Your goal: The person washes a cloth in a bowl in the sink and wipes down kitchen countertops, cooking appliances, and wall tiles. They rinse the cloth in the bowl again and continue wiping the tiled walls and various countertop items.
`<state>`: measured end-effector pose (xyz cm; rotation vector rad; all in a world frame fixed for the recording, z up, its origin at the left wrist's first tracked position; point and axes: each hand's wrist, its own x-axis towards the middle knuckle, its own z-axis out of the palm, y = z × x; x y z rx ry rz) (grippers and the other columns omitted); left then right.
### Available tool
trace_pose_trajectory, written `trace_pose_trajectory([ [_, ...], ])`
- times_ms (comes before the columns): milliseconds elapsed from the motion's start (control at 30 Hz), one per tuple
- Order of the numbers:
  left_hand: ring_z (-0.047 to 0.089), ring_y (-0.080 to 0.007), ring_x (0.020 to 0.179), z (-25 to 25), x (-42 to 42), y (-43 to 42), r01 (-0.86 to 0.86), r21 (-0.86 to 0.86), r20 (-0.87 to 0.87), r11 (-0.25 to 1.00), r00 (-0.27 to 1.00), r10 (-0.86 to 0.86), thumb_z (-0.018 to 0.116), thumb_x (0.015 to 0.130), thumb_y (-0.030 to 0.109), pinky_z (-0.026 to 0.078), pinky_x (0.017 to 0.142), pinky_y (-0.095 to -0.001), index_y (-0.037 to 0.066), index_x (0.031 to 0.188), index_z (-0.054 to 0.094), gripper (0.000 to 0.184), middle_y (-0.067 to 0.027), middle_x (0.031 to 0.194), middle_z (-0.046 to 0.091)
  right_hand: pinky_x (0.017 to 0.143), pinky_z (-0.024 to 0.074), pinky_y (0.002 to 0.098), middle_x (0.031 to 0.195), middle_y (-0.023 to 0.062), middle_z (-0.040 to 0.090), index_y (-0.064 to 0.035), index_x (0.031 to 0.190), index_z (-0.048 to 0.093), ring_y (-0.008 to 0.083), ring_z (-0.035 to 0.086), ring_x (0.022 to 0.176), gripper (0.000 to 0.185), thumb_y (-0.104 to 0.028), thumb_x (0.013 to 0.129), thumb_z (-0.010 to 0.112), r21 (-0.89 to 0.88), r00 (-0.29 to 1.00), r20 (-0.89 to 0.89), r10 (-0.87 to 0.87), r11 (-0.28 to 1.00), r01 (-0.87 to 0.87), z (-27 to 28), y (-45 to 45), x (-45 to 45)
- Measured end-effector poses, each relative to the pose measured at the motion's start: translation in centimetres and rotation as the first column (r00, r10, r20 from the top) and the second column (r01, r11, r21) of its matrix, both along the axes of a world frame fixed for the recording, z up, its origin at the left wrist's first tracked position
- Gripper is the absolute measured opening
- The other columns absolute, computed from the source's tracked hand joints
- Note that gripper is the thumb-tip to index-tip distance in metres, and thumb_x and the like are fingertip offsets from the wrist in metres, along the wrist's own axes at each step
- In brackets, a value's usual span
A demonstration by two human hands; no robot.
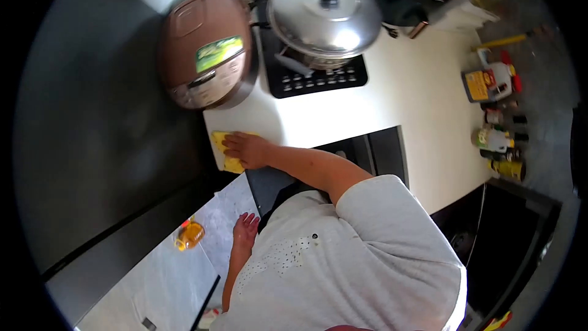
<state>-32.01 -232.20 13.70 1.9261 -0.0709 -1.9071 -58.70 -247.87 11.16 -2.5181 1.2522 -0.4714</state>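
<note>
My right hand grips a yellow cloth against the white countertop, at its left front corner. The palm is down, and its fingers curve over the cloth, which shows on both sides of them. Just beyond the hand stands a brown rice cooker with a green label on its lid. My left hand hangs low beside my body, over the floor, holding nothing, its fingers apart.
A lidded steel pot stands on a black induction cooker. Several bottles and jugs line the right wall. On the floor at lower left is a bottle of amber liquid. A dark opening breaks the counter's front edge.
</note>
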Motion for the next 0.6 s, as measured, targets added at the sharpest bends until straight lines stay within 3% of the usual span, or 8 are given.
trace_pose_trajectory([
  [100, 0.057, -0.0316, 0.107, 0.5, -2.3, -2.5, 0.139, -0.012, 0.018, 0.99, 0.99, -0.139, 0.042, 0.097, 0.033, 0.048, 0.089, -0.0386, 0.004, 0.127, 0.043, 0.042, -0.0158, 0.121, 0.054, 0.115, 0.0148, 0.0421, 0.146, 0.0131, 0.034, -0.0096, 0.134, 0.046, 0.0283, 0.023, 0.139, 0.057, -0.033, 0.083, 0.056, 0.008, 0.996, 0.008, -0.093, 0.996, 0.093, 0.8, 3.9, -5.3],
  [167, 0.057, -0.0309, 0.106, 0.9, -4.3, -4.1, 0.22, -0.04, 0.0, 0.975, 0.975, -0.22, 0.042, 0.098, 0.034, 0.048, 0.089, -0.0386, 0.004, 0.128, 0.043, 0.042, -0.0158, 0.12, 0.055, 0.115, 0.0154, 0.0419, 0.145, 0.0139, 0.036, -0.0087, 0.133, 0.047, 0.0292, 0.025, 0.139, 0.057, -0.032, 0.082, 0.06, 0.125, 0.95, 0.15, -0.273, 0.959, 0.256, 1.3, 7.4, -10.2],
  [233, 0.058, -0.0302, 0.105, 1.0, -6.5, -5.2, 0.316, -0.065, -0.022, 0.947, 0.948, -0.318, 0.041, 0.098, 0.034, 0.048, 0.088, -0.0386, 0.005, 0.128, 0.043, 0.042, -0.0158, 0.12, 0.055, 0.115, 0.0152, 0.0421, 0.144, 0.0144, 0.036, -0.0083, 0.135, 0.043, 0.0285, 0.025, 0.139, 0.064, -0.038, 0.082, 0.064, 0.124, 0.937, 0.055, -0.344, 0.934, 0.335, 2.8, 11.0, -16.1],
  [267, 0.059, -0.0295, 0.103, 0.9, -7.8, -5.6, 0.367, -0.07, -0.009, 0.928, 0.93, -0.369, 0.041, 0.098, 0.034, 0.049, 0.087, -0.038, 0.004, 0.128, 0.042, 0.042, -0.0156, 0.12, 0.055, 0.116, 0.0138, 0.042, 0.145, 0.0142, 0.035, -0.0096, 0.138, 0.039, 0.0278, 0.024, 0.139, 0.066, -0.038, 0.083, 0.063, 0.207, 0.899, -0.107, -0.424, 0.875, 0.437, 6.1, 12.5, -19.0],
  [400, 0.061, -0.0277, 0.1, 0.3, -12.3, -6.5, 0.515, -0.077, -0.013, 0.854, 0.856, -0.518, 0.042, 0.098, 0.034, 0.052, 0.083, -0.0364, 0.004, 0.127, 0.043, 0.041, -0.0155, 0.118, 0.056, 0.117, 0.0097, 0.0387, 0.152, 0.0102, 0.023, -0.0174, 0.146, 0.028, 0.0236, 0.016, 0.142, 0.064, -0.047, 0.092, 0.045, 0.148, 0.67, -0.313, -0.674, 0.662, 0.735, 3.5, 19.7, -29.4],
  [467, 0.062, -0.0274, 0.098, 1.5, -15.0, -6.4, 0.533, -0.078, 0.019, 0.842, 0.846, -0.534, 0.045, 0.096, 0.035, 0.053, 0.081, -0.0366, 0.004, 0.125, 0.044, 0.042, -0.015, 0.114, 0.057, 0.116, 0.0117, 0.0393, 0.151, 0.0087, 0.025, -0.0181, 0.145, 0.029, 0.0234, 0.017, 0.142, 0.061, -0.043, 0.092, 0.047, 0.145, 0.527, -0.285, -0.801, 0.507, 0.849, 4.0, 23.0, -33.9],
  [500, 0.062, -0.0275, 0.097, 1.9, -16.0, -6.1, 0.562, -0.089, 0.033, 0.822, 0.827, -0.561, 0.045, 0.096, 0.035, 0.053, 0.08, -0.0364, 0.004, 0.125, 0.043, 0.043, -0.0151, 0.113, 0.058, 0.116, 0.0125, 0.0391, 0.15, 0.0088, 0.026, -0.0166, 0.144, 0.03, 0.0238, 0.018, 0.141, 0.061, -0.04, 0.092, 0.049, 0.175, 0.431, -0.218, -0.876, 0.399, 0.9, 3.8, 24.5, -36.4],
  [600, 0.06, -0.0286, 0.098, 2.6, -17.8, -5.0, 0.684, -0.125, 0.07, 0.718, 0.728, -0.682, 0.043, 0.097, 0.04, 0.05, 0.08, -0.038, 0.007, 0.125, 0.045, 0.044, -0.0148, 0.117, 0.057, 0.115, 0.0122, 0.0428, 0.152, 0.0095, 0.023, -0.0143, 0.146, 0.028, 0.0247, 0.019, 0.141, 0.06, -0.044, 0.095, 0.039, -0.019, 0.031, -0.366, -0.93, 0.041, 0.999, 3.2, 28.7, -41.5],
])
